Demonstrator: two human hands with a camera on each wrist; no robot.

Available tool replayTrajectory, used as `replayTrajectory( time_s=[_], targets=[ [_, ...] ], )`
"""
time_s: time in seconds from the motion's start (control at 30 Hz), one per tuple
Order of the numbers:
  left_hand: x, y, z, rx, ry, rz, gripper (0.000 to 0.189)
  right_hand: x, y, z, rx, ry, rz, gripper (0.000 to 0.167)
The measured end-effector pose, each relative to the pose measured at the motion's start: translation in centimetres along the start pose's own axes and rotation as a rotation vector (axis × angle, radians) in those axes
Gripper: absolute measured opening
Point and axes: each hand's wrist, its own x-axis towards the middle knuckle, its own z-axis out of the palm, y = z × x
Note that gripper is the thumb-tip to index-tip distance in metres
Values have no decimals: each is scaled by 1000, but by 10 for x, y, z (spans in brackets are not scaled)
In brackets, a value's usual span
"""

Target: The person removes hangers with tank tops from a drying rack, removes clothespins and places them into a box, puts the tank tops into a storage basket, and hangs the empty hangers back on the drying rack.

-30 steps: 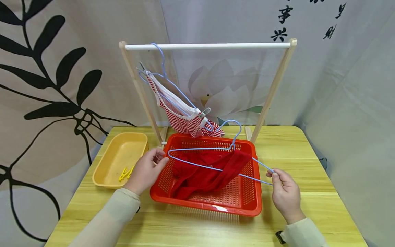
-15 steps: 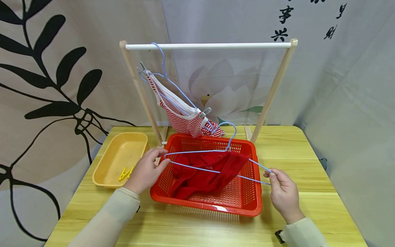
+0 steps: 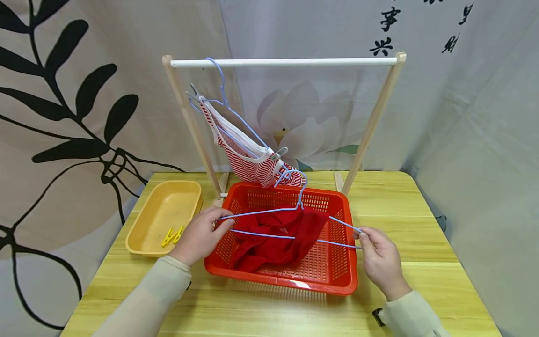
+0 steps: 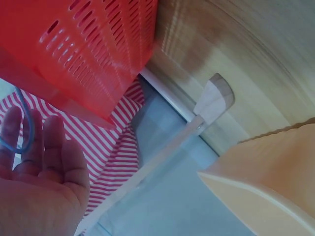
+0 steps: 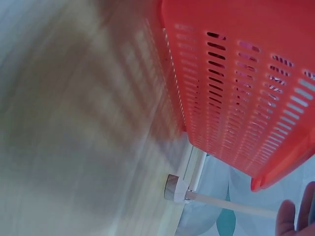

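High, downward head view; close wrist views from either side; red basket (image 4: 83, 54) in all

The head view is bright, with glare on the basket rim (image 3: 300, 284); wrist views are dimmer, hazier.

The 2 hangers (image 3: 263, 234) are pale blue, the cloth (image 3: 310, 225) red.

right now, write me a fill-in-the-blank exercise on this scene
The right hand holds a blue ____.
In the head view, the tray is to the ____ of the basket.
The garment on the rack has red and white ____.
The rack's bar is coloured ____.
Missing words: hanger; left; stripes; white
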Motion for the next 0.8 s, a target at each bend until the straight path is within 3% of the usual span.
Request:
replayTrajectory(
  time_s=[0.47, 0.8],
  targets=[
    [0, -4, 2, 15, -35, 81, 10, 7, -5, 8, -6, -80, -15, 21],
    [-3, 0, 1, 20, -94, 94, 14, 8, -4, 9, -51, -116, 2, 22]
  ],
)
